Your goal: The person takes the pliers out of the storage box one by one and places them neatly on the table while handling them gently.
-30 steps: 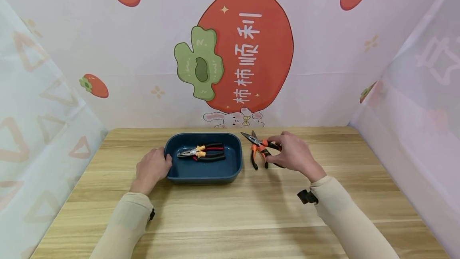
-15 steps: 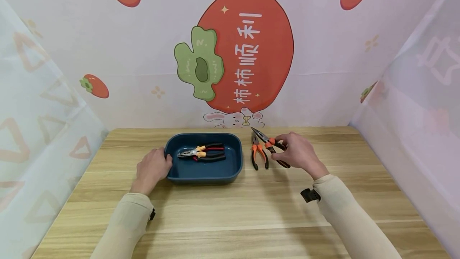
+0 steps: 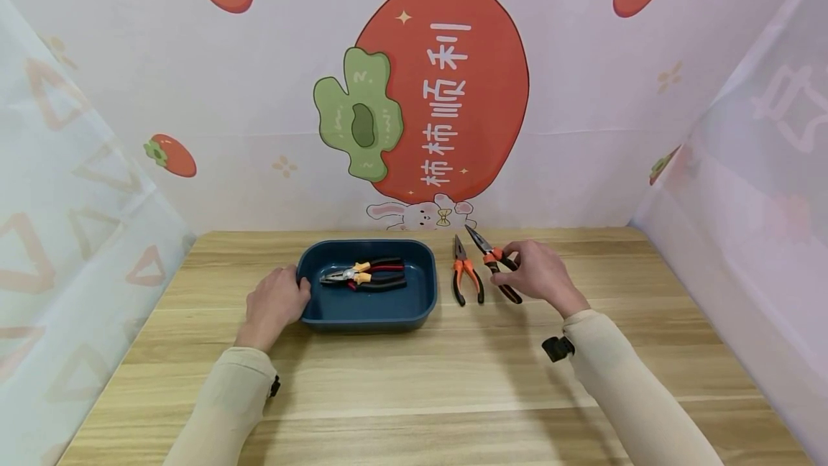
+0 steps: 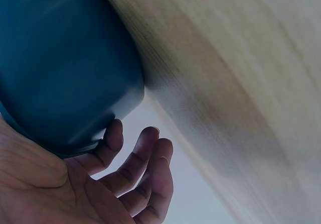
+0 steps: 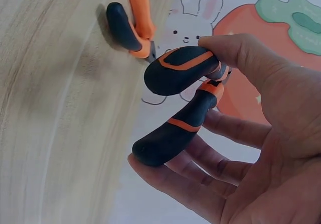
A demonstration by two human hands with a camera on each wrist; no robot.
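Note:
My left hand point(image 3: 277, 302) grips the left end of a dark blue plastic bin point(image 3: 369, 323), and its fingers curl beside the outer wall in the left wrist view. Inside the bin lies a pair of combination pliers point(image 3: 364, 274) with yellow, red and black handles. My right hand point(image 3: 535, 272) holds needle-nose pliers point(image 3: 497, 270) by their orange and black handles, thumb on one handle and fingers along the other point(image 5: 173, 133). Their jaws point up and left. Just left of them, a second pair of needle-nose pliers point(image 3: 467, 272) lies on the table, jaws pointing away from me.
The wooden table point(image 3: 388, 394) runs back to a white backdrop point(image 3: 272, 92) printed with persimmons and a rabbit. Pale sheets hang at the left side point(image 3: 71, 272) and right side point(image 3: 757, 200). A small black device point(image 3: 558, 348) sits at my right cuff.
My right hand has moved to the right with its needle-nose pliers. These overlapped the second pair before and now show apart from it. My left hand stays on the bin.

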